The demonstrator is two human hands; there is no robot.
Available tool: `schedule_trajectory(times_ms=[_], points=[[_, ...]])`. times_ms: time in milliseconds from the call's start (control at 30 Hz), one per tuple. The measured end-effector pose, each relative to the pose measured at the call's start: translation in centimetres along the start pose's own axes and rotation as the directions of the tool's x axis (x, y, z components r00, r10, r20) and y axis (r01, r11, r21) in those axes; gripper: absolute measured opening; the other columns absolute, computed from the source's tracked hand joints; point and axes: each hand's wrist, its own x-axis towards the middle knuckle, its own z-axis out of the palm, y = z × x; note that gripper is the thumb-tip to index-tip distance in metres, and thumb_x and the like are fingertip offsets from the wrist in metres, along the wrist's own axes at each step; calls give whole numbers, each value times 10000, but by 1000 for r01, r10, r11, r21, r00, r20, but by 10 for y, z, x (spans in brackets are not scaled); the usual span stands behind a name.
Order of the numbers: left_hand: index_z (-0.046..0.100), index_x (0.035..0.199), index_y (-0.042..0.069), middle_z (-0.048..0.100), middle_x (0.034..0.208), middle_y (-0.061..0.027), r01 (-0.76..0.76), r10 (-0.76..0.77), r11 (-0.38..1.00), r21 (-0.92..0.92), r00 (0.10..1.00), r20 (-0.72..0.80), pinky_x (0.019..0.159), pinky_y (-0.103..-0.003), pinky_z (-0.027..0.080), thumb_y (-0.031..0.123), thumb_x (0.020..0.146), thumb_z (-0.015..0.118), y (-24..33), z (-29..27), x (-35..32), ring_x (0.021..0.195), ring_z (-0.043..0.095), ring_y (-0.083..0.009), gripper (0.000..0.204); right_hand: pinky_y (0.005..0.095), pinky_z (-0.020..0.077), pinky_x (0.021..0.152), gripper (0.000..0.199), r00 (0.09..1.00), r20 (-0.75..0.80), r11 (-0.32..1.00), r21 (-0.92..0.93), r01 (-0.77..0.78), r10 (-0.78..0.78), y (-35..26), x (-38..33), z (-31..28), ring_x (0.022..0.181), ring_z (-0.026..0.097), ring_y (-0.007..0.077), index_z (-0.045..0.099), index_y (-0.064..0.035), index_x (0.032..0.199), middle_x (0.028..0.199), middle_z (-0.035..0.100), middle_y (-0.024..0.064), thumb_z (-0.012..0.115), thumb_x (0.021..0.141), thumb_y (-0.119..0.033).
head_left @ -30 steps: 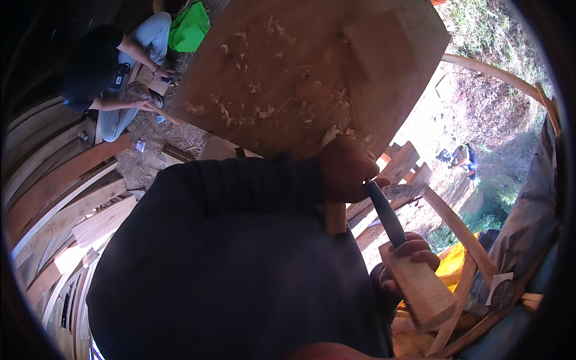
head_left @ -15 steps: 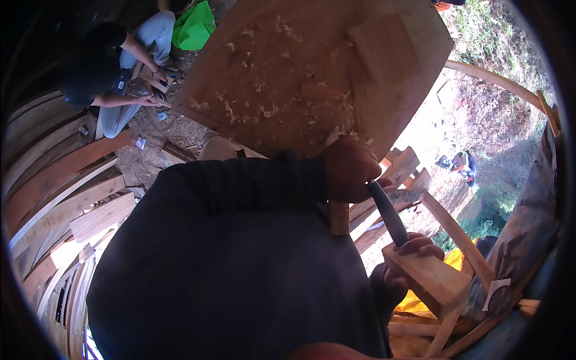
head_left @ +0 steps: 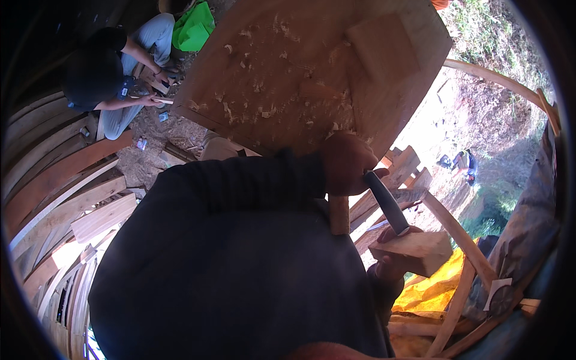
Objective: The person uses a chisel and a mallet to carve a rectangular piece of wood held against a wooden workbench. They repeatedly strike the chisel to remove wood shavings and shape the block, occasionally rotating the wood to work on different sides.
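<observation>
My left hand (head_left: 349, 163) is closed in a fist, reaching across in front of my dark-clothed body. Below the fist a wooden handle (head_left: 339, 217) sticks out, and from its right side runs a dark grey flat blade (head_left: 387, 203). Whether handle and blade are joined is hidden by the fingers. My right hand (head_left: 391, 261) grips a pale wooden block (head_left: 417, 249), thumb and fingers on its left end. The blade's lower end meets the block's upper edge near those fingers.
A large wooden board (head_left: 270, 72) strewn with shavings lies ahead. At the far left another person (head_left: 114, 78) sits holding a thin strip. Curved planks (head_left: 66, 159) line the left; timbers (head_left: 459, 231) and a yellow sheet (head_left: 432, 294) are at the right. A green bag (head_left: 193, 27) lies beyond.
The wooden block has moved left and up and turned to lie more level in my right hand. My left hand and the blade have shifted slightly left.
</observation>
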Motion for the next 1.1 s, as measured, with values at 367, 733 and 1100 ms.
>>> schedule_trajectory(times_ms=[367, 733, 1100], points=[[693, 681, 90, 648, 682, -129, -5, 4, 1000, -23, 998, -61, 623, -465, 509, 370, 934, 710, 3, 5, 4, 650, 653, -339, 377, 296, 507, 723, 233, 782, 482, 655, 449, -608, 395, -18, 21, 73, 838, 650, 144, 619, -32, 1023, 957, 690, 66, 707, 912, -216], [350, 684, 142, 273, 658, 32, 17, -348, 599, -801, 906, -241, 603, -308, 249, 373, 1100, 497, -6, -67, 46, 632, 276, -109, 498, 305, 489, 839, 383, 624, 658, 201, 604, -772, 421, -55, 48, 84, 928, 625, 138, 625, -33, 1129, 997, 636, 27, 776, 789, -124], [561, 722, 86, 490, 649, 17, -37, -29, 903, -428, 989, -148, 591, -327, 390, 354, 1024, 676, 8, -22, -7, 639, 518, -132, 420, 320, 530, 880, 548, 650, 708, 278, 589, -759, 275, -22, 21, 111, 1011, 662, 163, 607, 4, 1284, 1111, 682, 71, 800, 803, -175]])
